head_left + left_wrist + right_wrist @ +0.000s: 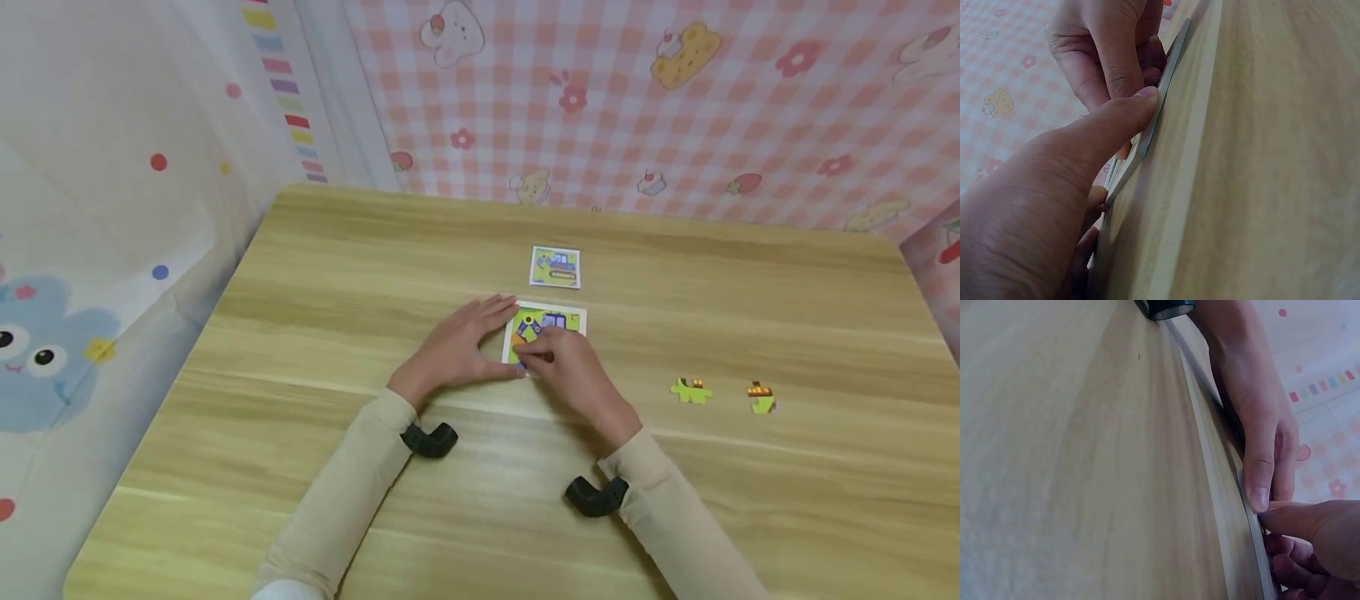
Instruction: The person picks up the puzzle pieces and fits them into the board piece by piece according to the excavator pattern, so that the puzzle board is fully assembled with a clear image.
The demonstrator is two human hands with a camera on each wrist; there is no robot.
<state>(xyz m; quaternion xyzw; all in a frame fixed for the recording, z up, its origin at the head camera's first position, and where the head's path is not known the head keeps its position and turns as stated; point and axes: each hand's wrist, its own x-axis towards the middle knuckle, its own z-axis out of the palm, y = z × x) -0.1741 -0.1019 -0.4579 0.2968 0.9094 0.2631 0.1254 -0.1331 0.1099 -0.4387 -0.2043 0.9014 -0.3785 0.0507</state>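
Note:
A small white-bordered jigsaw puzzle board (582, 320) with a blue digger on green lies mid-table. My left hand (459, 343) holds it at the left side, thumb along the near edge and fingers at the far left corner. In the left wrist view, the thumb (1116, 119) lies against the board's edge (1169, 75). My right hand (573, 367) bends over the board, thumb and forefinger pinching a puzzle piece with orange on it (518, 341) at the left part. That hand covers much of the picture's lower right.
Two loose puzzle pieces, one green (691, 392) and one green with orange (761, 399), lie to the right. Behind the board is a square picture card (555, 267) of a digger. A checked pink cloth (600, 125) hangs beyond the wooden table (337, 275).

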